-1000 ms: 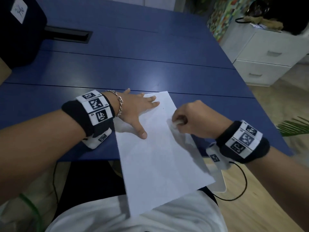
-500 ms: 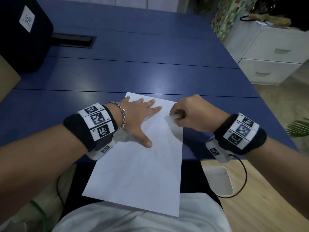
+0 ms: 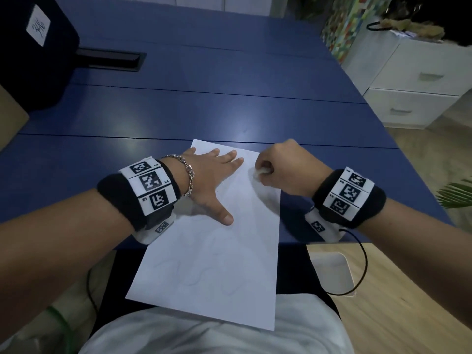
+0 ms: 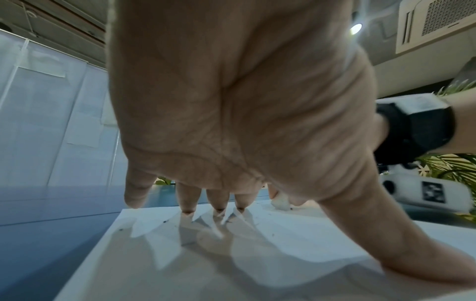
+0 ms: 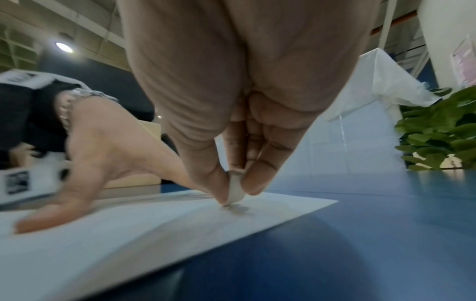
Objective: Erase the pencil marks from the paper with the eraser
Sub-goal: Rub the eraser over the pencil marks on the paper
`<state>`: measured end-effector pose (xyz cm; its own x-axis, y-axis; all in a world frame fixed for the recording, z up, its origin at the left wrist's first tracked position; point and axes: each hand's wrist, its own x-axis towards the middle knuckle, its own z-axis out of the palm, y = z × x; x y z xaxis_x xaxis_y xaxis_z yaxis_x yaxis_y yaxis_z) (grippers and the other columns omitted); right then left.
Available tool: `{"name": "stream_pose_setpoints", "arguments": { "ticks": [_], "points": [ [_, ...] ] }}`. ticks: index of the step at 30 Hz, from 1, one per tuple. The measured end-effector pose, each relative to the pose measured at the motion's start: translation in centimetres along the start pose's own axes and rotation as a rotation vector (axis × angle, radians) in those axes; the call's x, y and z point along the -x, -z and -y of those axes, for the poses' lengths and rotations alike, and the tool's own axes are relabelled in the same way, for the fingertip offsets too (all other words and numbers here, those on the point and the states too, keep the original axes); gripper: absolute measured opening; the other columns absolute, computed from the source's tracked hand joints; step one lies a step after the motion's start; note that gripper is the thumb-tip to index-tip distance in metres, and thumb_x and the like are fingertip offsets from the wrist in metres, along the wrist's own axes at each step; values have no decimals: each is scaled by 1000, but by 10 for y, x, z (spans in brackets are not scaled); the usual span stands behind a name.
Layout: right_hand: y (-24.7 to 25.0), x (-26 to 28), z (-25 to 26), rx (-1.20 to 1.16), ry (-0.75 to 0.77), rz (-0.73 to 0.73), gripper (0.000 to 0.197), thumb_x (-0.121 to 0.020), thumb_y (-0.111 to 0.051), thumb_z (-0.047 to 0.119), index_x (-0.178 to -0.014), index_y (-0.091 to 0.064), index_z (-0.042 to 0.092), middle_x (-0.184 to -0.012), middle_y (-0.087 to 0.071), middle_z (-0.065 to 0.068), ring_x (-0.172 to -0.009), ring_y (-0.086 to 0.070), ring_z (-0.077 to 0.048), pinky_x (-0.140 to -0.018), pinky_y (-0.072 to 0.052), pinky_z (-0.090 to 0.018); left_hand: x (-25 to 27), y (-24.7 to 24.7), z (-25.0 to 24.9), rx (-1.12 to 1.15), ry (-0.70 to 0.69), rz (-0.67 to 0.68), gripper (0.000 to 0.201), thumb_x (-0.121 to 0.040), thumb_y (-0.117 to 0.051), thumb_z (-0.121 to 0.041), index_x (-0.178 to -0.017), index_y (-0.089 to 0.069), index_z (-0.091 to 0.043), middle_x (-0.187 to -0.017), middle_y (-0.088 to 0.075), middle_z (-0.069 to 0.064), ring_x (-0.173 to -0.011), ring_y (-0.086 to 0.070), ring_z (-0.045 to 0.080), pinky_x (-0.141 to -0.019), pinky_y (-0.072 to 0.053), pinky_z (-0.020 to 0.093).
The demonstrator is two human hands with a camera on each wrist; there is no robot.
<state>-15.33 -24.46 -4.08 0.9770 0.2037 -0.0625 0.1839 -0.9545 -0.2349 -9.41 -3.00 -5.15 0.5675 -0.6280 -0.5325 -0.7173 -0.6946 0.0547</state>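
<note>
A white sheet of paper [image 3: 217, 264] lies on the blue table [image 3: 204, 111], its near end hanging over the front edge above my lap. Faint curved pencil marks [image 3: 204, 279] show on its lower half. My left hand [image 3: 217, 175] lies flat on the upper left of the sheet with fingers spread, thumb pointing toward me. My right hand [image 3: 263, 172] pinches a small white eraser [image 3: 260, 172] between thumb and fingers and presses it on the paper near the upper right edge. In the right wrist view the eraser [image 5: 235, 191] touches the paper [image 5: 128, 234].
A dark bag [image 3: 30, 54] with a white label stands at the table's back left, beside a black slot [image 3: 112, 60] in the tabletop. White drawers [image 3: 421, 80] stand to the right. A white chair corner [image 3: 332, 272] and a black cable [image 3: 362, 267] are under my right wrist.
The paper has turned so that its lower end swung to the left. My right hand with the eraser has moved up toward the sheet's top right edge. The left hand stays flat on it.
</note>
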Motion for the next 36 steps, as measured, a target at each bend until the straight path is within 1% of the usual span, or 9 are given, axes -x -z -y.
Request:
{"name": "stream_pose_setpoints", "arguments": {
  "ticks": [5, 9, 13, 17, 22, 26, 28, 32, 36],
  "points": [
    [-5, 9, 14, 37, 116, 79, 11, -82, -60, 17, -79, -67, 25, -68, -60, 7, -60, -48, -5, -56, -34, -19, -3, -1, 2, 5, -4, 10, 147, -49, -62, -101, -158, 21, -47, -170, 22, -16, -160, 10, 23, -121, 1, 72],
    [1, 5, -2, 12, 10, 11, 18, -82, -62, 18, -68, -56, 28, -68, -55, 7, -61, -48, -10, -60, -36, -26, 0, 0, -1, -20, 13, 5, 143, -54, -63, -99, -158, 20, -47, -170, 22, -15, -160, 9, 23, -120, 3, 72],
    [-10, 20, 17, 71, 129, 78, 9, -81, -59, 18, -74, -62, 22, -74, -58, 5, -67, -51, -18, -61, -43, -32, 1, 2, -4, -29, 20, 11, 140, -55, -66, -97, -157, 20, -51, -171, 22, -14, -160, 8, 24, -119, 1, 74],
    [-2, 10, -2, 63, 54, 29, 16, -81, -59, 19, -70, -52, 27, -71, -54, 5, -64, -48, -17, -63, -48, -38, 2, 4, -5, -21, 29, 37, 136, -57, -67, -95, -154, 20, -57, -170, 24, -14, -160, 12, 24, -116, -5, 79],
    [-7, 23, 9, 62, 134, 95, 8, -82, -59, 21, -80, -64, 27, -76, -56, 8, -70, -53, -18, -65, -50, -36, 2, 7, -8, -50, 40, 32, 135, -58, -68, -94, -155, 19, -57, -171, 22, -12, -160, 11, 23, -116, -8, 78],
    [4, 16, -6, 66, 45, 44, 25, -80, -58, 16, -65, -48, 33, -68, -52, 8, -64, -47, -19, -63, -49, -39, 4, 10, -9, -34, 43, 48, 135, -59, -71, -91, -154, 19, -58, -170, 23, -12, -160, 13, 23, -116, -6, 79],
    [2, 18, -4, 73, 54, 17, 28, -79, -59, 17, -62, -43, 33, -67, -50, 6, -63, -46, -19, -61, -48, -39, 3, 10, -10, -23, 39, 55, 135, -59, -73, -90, -153, 18, -61, -170, 23, -11, -160, 13, 25, -114, -11, 78],
    [-2, 29, 10, 88, 138, 114, 11, -81, -57, 20, -74, -60, 29, -76, -57, 5, -68, -52, -20, -64, -48, -37, -1, 12, -11, -29, 29, 65, 136, -56, -76, -88, -150, 19, -65, -171, 19, -6, -160, 10, 29, -116, -25, 69],
    [5, 20, -9, 65, 70, 13, 21, -79, -56, 14, -68, -51, 31, -70, -59, 4, -63, -51, -22, -63, -53, -43, -6, 13, -12, -38, 40, 78, 140, -49, -75, -92, -148, 20, -65, -171, 16, -3, -159, 9, 31, -117, -29, 68]
  ]
}}
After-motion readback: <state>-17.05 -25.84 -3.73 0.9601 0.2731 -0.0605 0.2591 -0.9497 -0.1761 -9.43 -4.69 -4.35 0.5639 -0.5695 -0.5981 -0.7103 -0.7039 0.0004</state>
